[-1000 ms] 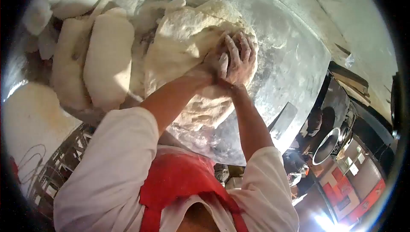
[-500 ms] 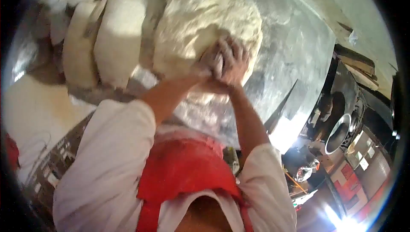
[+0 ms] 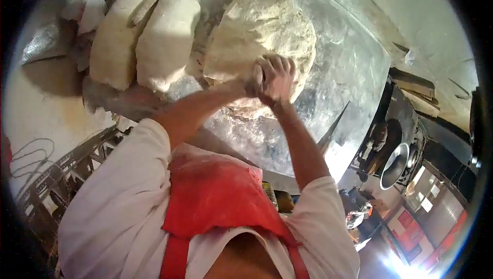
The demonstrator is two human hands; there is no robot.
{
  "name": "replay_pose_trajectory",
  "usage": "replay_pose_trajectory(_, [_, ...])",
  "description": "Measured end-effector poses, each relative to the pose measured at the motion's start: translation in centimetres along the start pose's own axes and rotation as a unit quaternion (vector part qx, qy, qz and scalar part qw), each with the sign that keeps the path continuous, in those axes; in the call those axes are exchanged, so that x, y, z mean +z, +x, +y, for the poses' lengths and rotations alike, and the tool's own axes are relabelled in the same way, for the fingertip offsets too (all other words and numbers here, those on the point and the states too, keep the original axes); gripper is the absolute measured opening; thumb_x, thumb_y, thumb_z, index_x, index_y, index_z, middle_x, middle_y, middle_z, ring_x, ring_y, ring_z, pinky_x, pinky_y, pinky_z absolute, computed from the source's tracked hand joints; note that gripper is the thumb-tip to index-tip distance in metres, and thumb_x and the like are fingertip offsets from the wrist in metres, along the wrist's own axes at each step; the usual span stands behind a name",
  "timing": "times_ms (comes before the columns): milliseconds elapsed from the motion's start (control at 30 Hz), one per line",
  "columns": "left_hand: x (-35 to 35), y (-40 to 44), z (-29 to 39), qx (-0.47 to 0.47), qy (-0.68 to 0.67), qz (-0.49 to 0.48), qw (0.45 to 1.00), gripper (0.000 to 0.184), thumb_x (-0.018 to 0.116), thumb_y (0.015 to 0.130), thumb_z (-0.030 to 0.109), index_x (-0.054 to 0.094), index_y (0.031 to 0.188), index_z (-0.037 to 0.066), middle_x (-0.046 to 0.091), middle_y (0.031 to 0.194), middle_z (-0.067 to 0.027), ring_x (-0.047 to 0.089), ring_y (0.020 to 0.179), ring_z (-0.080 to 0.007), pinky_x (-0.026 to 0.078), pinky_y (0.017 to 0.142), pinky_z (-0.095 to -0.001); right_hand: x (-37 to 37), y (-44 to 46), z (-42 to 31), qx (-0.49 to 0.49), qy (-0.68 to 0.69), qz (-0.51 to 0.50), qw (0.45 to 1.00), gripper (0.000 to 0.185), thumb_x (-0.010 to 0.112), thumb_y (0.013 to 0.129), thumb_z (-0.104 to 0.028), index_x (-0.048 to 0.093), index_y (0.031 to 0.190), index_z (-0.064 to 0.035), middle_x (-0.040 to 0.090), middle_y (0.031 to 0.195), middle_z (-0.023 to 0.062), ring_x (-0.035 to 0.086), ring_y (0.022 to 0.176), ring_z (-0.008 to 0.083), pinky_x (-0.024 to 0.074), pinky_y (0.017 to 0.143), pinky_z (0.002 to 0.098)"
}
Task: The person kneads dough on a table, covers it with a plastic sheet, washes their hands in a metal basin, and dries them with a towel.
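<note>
Table (image 3: 354, 63): dough (image 3: 257, 30) lies under and beyond my right hand (image 3: 278, 78), curled over my left hand (image 3: 250, 85), whose grip I cannot tell; two slabs (image 3: 167, 37) lie leftward.

Dough mass (image 3: 264, 30) at 12 o'clock is matt, rough and creased. Dough slabs (image 3: 168, 35) at 10 to 11 o'clock present a smoother, matt, powdered finish. Counter (image 3: 354, 71) at 2 o'clock appears metal: smooth, clouded by powder. Apron (image 3: 218, 191), between 6 and 7 o'clock, is matt cloth. Bowl (image 3: 395, 167), between 3 and 4 o'clock, shows a glossy, metal-like rim. Planks (image 3: 418, 100) at 3 o'clock appear wooden, matt.
</note>
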State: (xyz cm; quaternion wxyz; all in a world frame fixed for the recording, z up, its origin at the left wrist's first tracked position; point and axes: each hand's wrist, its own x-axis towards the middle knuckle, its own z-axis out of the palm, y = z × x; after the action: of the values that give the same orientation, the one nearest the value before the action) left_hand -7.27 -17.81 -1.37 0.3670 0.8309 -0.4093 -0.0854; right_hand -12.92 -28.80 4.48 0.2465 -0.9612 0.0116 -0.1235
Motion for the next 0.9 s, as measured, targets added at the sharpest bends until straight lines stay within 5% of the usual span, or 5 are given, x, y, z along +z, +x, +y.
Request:
replay_pose_trajectory(167, [-4.8,8.2,-4.5,-0.019,0.017,-0.067,0.997,0.055,0.057,0.084,0.040,0.048,0.128,0.009,0.052,0.127,-0.0127,0.043,0.121,-0.0298,0.023,0.106,-0.0446,-0.7,12.5,0.1,-0.023,0.081,-0.046,0.995,0.025,0.065,0.078,-0.021,0.065,0.100,-0.0087,0.065,0.100,0.0145,0.063,0.089,0.0375,0.0538,0.075,0.0439])
replay_pose_trajectory(567, [-2.2,10.0,-11.1,-0.034,0.052,-0.091,0.994,0.044,0.064,0.082,0.032,0.053,0.114,0.003,0.058,0.109,-0.0150,0.053,0.103,-0.0297,0.039,0.090,-0.0410,10.3,15.5,7.6,-0.128,0.059,0.132,0.981,0.020,0.068,0.070,-0.016,0.064,0.085,-0.0041,0.066,0.094,0.0154,0.064,0.087,0.0367,0.0537,0.074,0.0435])
replay_pose_trajectory(633, [-3.5,13.0,-9.4,-0.024,0.020,-0.158,0.987,0.043,0.065,0.082,0.031,0.054,0.112,0.002,0.059,0.106,-0.0154,0.055,0.100,-0.0297,0.041,0.087,-0.0404,7.2,16.4,6.7,0.167,0.225,0.005,0.960,0.030,0.071,0.076,-0.028,0.064,0.089,-0.0021,0.067,0.088,0.0183,0.065,0.080,0.0368,0.0530,0.073,0.0423])
replay_pose_trajectory(700, [-2.2,15.3,-7.9,-0.008,-0.028,-0.188,0.982,0.041,0.066,0.082,0.030,0.055,0.110,0.002,0.060,0.103,-0.0158,0.056,0.097,-0.0297,0.044,0.084,-0.0398,1.5,17.7,7.9,0.109,0.055,-0.112,0.986,0.032,0.065,0.085,-0.033,0.064,0.090,-0.0010,0.068,0.088,0.0187,0.065,0.076,0.0359,0.0526,0.072,0.0418])
replay_pose_trajectory(900, [11.6,21.8,-13.1,0.043,-0.161,-0.041,0.985,0.037,0.068,0.081,0.026,0.057,0.103,0.000,0.062,0.095,-0.0167,0.061,0.089,-0.0297,0.050,0.078,-0.0383,4.0,16.0,17.5,0.045,0.086,0.178,0.979,0.015,0.054,0.086,-0.018,0.060,0.082,-0.0047,0.061,0.080,0.0157,0.063,0.075,0.0347,0.0509,0.065,0.0399])
